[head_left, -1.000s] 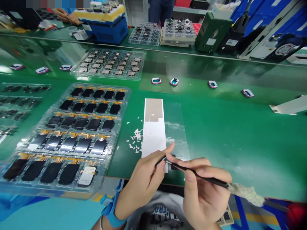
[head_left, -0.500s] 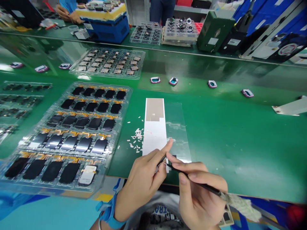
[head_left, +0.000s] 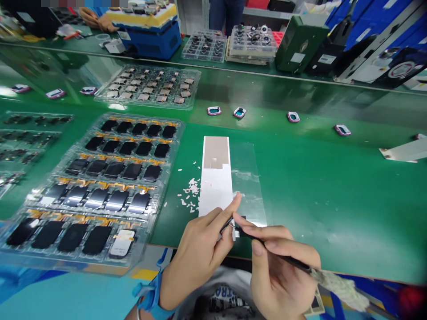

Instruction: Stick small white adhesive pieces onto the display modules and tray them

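Observation:
In my right hand [head_left: 285, 262] is a pair of slim black tweezers [head_left: 290, 260], its rear part wrapped in pale, frayed material. Their tip meets a small dark piece [head_left: 226, 225] pinched in my left hand [head_left: 203, 255], whose index finger stretches forward. What kind of piece it is I cannot make out, since fingers hide most of it. Just beyond the hands lies a white backing sheet [head_left: 216, 189] with a beige area at its far end. A clear plastic film [head_left: 248, 178] sticks out along its right side. Small white scraps [head_left: 191, 191] are scattered to the left.
A clear tray of black display screens [head_left: 123, 173] fills the left. Behind it sits another tray of small parts [head_left: 147, 86]. Several pinkish watch cases [head_left: 239, 112] line the back of the green bench. Beyond, a shelf holds a blue box [head_left: 150, 40]; another person's hands [head_left: 95, 20] are there.
My right hand and the tweezers have shifted slightly to the right. A little more of a pale strip shows beside the tweezers' tip. My left hand stays nearly still.

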Available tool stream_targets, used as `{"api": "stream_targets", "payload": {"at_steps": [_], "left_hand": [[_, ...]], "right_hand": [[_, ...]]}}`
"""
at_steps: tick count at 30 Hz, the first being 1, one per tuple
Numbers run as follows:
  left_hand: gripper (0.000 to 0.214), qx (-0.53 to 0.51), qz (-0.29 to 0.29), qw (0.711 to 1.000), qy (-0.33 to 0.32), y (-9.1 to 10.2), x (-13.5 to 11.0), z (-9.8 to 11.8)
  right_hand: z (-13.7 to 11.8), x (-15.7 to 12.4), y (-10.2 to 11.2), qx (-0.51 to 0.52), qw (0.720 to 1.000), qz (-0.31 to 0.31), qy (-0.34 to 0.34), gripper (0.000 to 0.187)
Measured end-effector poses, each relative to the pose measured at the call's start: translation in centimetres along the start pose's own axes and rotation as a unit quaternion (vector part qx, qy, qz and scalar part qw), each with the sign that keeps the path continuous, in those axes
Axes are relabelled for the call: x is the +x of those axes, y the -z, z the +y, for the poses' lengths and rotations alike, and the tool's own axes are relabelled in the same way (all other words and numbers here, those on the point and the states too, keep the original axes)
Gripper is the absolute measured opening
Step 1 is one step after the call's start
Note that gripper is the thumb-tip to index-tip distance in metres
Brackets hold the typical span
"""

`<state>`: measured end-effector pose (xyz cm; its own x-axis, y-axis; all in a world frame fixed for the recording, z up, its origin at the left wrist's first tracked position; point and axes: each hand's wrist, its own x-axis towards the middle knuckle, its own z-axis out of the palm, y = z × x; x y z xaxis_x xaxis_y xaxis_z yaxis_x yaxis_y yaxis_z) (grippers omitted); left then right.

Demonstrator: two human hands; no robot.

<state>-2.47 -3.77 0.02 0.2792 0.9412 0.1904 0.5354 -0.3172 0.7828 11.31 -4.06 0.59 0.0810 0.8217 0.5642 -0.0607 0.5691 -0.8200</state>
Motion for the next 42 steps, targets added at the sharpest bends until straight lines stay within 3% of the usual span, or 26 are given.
{"api": "stream_targets", "payload": {"at_steps": [15, 20, 23, 26, 29, 32, 34, 37, 39, 42], "left_hand": [[0.058, 0.061, -0.009, 0.998, 0.018, 0.0, 0.1, 0.0], [0.055, -0.026, -0.014, 0.998, 0.050, 0.0, -0.3, -0.1], [0.047, -0.139, 0.024, 0.984, 0.107, 0.1, -0.6, 0.3], [0.048, -0.231, 0.053, 0.961, 0.142, 0.7, -0.4, 1.1], [0.048, -0.239, 0.059, 0.961, 0.130, 1.8, 0.1, 2.2], [0.050, -0.235, 0.063, 0.962, 0.122, 3.3, 0.5, 2.8], [0.053, -0.246, 0.090, 0.957, 0.125, 4.7, 0.5, 2.3], [0.058, -0.247, 0.214, 0.938, 0.118, 7.3, 0.3, 0.2], [0.058, -0.237, 0.345, 0.898, 0.136, 9.0, 0.1, -1.7], [0.055, -0.301, 0.484, 0.797, 0.199, 10.5, -0.4, -4.6]], "right_hand": [[0.2, -0.4, 0.0, -0.021, 1.000, -0.005, -0.017, 0.033], [0.2, 0.0, 0.4, 0.012, 0.999, 0.025, -0.041, 0.028], [0.5, 0.9, 1.7, 0.022, 0.996, 0.034, -0.074, 0.016], [0.9, 2.5, 2.8, -0.009, 0.988, -0.025, -0.151, 0.012], [0.6, 4.8, 2.3, -0.016, 0.958, -0.158, -0.237, 0.017], [-0.2, 7.9, 0.4, 0.008, 0.914, -0.287, -0.286, 0.029], [-0.1, 11.1, -1.5, -0.026, 0.898, -0.332, -0.287, 0.034], [2.3, 18.2, -5.9, -0.205, 0.892, -0.332, -0.228, 0.032], [5.6, 24.1, -10.0, -0.260, 0.889, -0.311, -0.211, 0.027], [11.6, 32.6, -16.6, -0.340, 0.875, -0.276, -0.205, 0.024]]}}
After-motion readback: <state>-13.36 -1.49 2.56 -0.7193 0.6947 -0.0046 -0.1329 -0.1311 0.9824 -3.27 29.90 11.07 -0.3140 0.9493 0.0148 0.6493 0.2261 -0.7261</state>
